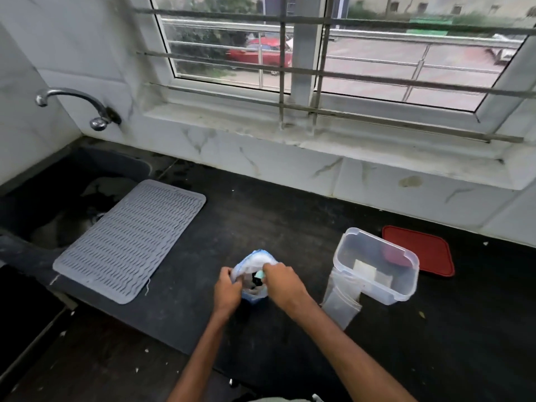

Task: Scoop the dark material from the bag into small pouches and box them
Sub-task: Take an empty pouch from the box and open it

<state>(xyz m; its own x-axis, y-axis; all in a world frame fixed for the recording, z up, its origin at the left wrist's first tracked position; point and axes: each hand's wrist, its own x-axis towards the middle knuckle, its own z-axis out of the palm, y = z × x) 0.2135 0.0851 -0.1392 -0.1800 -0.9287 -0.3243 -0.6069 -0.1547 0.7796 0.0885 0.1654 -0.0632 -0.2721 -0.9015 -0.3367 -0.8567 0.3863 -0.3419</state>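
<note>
A blue-and-white bag (258, 261) stands open on the black counter, with dark material showing inside. My left hand (227, 288) grips the bag's left rim. My right hand (282, 281) reaches into the mouth of the bag and pinches a small pale teal scoop (259, 275). To the right stands a clear plastic box (377, 265) with a few small pouches inside. Clear empty pouches (340, 301) lie against the box's front left side.
The box's red lid (420, 249) lies behind it by the wall. A grey ribbed mat (130, 239) overhangs the dark sink (58, 198) at left, under a wall tap (72, 103). The counter's front edge (121, 314) runs diagonally at lower left.
</note>
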